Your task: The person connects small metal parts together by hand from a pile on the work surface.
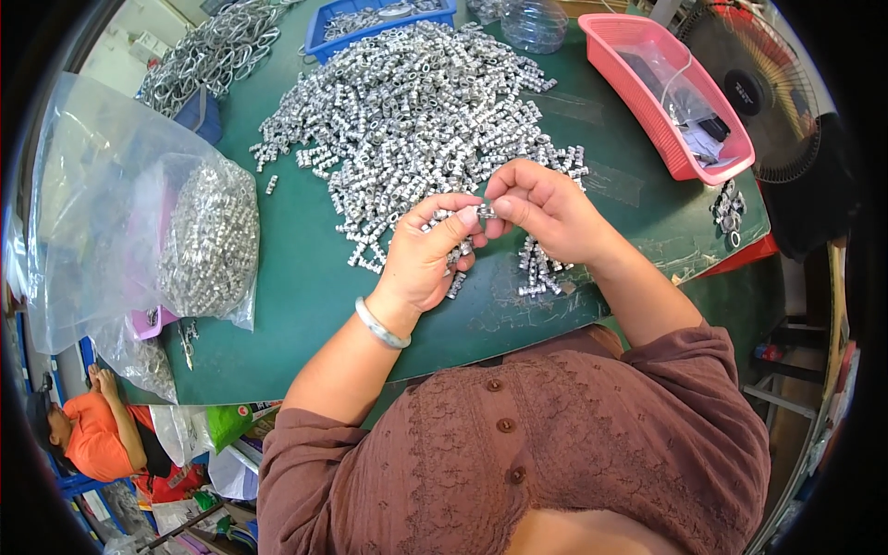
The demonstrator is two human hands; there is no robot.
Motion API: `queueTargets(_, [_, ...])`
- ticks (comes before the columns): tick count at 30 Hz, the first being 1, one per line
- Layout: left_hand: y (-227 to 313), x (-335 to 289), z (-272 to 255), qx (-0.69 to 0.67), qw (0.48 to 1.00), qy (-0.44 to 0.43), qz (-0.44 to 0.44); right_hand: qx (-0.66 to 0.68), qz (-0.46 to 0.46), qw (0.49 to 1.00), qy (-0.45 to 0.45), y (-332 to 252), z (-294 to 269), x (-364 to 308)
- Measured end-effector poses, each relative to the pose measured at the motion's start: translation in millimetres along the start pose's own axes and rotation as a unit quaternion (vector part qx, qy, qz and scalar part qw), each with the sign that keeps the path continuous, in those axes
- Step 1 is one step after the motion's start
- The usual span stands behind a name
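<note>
A small ribbed silver metal fitting [486, 212] is held between my two hands above the near part of the green table [305, 319]. My left hand [421, 254] pinches one end of it with thumb and fingertips, and more such fittings show around its curled fingers. The thumb and forefinger of my right hand [546, 211] close on the other end. Just beyond both hands spreads a large heap of similar silver fittings [416, 111]. A small loose group of fittings [536, 268] lies below my right hand, near the table edge.
To the left stands a clear plastic bag [92, 213] with many fittings in it. Behind are a blue tray [319, 32] and piled metal loops [222, 55]. A pink basket [638, 102] and a fan [786, 92] stand right. A person in orange [97, 439] is at lower left.
</note>
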State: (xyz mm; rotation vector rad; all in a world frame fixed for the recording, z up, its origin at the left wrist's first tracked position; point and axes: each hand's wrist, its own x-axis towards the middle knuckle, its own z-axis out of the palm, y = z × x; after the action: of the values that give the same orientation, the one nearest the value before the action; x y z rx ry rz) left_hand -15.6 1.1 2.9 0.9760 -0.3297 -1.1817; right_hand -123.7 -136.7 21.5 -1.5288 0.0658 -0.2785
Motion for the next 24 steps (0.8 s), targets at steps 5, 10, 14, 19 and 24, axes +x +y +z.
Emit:
queueTargets(5, [1,3,-9,-0.090,0.995,-0.041,-0.022,-0.206,-0.048,0.974,0.083,1,-11,1])
queueTargets(10, [0,8,-16,-0.168,0.980,-0.098,-0.037,-0.596,-0.119,0.792,0.066,9,-23,-2])
queueTargets(14, [3,10,-20,-0.246,0.960,-0.120,-0.061,-0.636,-0.067,0.767,0.041,8,-16,-4])
queueTargets(19, [13,9,-21,-0.324,0.936,-0.118,-0.072,-0.586,-0.070,0.807,-0.006,7,-18,0])
queueTargets(24, [37,-11,-25,-0.241,0.969,-0.056,0.002,-0.491,-0.136,0.860,-0.040,2,-21,0])
